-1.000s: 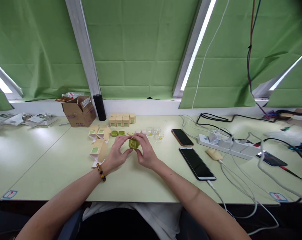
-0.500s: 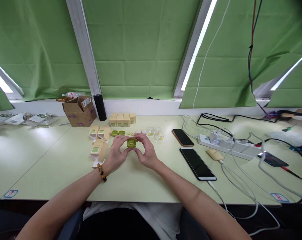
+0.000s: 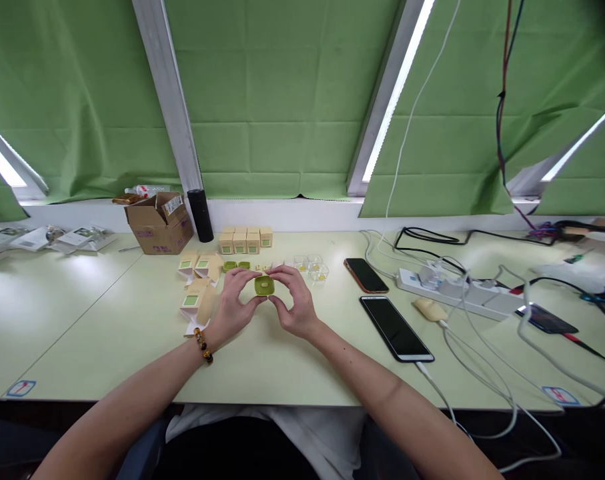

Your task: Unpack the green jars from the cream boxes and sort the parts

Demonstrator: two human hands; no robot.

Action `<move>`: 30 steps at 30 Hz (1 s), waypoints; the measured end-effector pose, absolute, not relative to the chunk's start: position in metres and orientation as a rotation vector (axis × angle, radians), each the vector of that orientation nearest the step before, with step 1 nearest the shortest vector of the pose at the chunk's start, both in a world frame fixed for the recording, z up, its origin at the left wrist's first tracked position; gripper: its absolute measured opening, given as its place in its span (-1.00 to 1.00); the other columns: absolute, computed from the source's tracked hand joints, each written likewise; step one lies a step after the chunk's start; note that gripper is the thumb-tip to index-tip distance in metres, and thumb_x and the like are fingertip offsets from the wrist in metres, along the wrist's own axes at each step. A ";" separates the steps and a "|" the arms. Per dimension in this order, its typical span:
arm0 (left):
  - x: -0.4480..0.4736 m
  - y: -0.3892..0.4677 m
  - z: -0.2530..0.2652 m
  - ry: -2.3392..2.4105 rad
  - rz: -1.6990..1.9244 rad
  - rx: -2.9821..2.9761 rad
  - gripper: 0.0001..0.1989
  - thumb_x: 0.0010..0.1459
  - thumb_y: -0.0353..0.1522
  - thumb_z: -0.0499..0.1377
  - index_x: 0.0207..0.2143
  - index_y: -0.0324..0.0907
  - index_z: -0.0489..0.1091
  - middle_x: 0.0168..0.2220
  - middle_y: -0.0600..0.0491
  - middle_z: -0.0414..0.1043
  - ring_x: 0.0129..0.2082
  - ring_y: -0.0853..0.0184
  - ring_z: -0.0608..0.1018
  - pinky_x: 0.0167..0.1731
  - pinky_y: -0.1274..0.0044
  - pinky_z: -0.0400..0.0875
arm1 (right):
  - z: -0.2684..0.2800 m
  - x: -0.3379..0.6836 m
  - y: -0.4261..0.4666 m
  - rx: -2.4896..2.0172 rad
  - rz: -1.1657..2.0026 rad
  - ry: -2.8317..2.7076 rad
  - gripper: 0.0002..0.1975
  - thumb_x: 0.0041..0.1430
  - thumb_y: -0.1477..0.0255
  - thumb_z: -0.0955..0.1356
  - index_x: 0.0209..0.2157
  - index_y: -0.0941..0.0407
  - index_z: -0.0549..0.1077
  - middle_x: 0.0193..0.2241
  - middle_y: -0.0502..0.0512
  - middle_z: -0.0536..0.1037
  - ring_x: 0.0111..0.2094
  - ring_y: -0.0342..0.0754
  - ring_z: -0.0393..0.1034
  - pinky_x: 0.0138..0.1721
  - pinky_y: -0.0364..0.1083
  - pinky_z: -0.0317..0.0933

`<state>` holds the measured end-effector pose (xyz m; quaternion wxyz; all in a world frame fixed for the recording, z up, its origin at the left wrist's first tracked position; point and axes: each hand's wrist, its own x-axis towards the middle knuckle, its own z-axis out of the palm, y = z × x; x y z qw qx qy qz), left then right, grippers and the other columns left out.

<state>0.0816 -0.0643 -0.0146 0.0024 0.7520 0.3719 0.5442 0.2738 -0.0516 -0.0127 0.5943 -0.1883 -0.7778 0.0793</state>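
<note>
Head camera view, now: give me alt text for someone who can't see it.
A person's left hand and right hand hold a small green square container between them over a pale table. Small tan boxes stand behind it; phones and a white power strip lie to the right.

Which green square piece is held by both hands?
The green piece between the left hand and right hand; the two others lie side by side on the table.
</note>
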 end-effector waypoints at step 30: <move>0.083 -0.069 -0.023 1.320 1.627 2.717 -0.69 0.27 -0.42 0.31 0.05 -0.09 0.47 -0.43 0.13 0.47 -0.37 0.29 0.49 -0.23 0.37 0.27 | -0.017 0.271 -0.046 -0.643 -0.485 -1.876 -0.77 0.33 0.58 0.31 -0.38 0.06 0.51 -0.49 0.07 0.39 -0.38 0.01 0.18 -0.30 0.04 0.08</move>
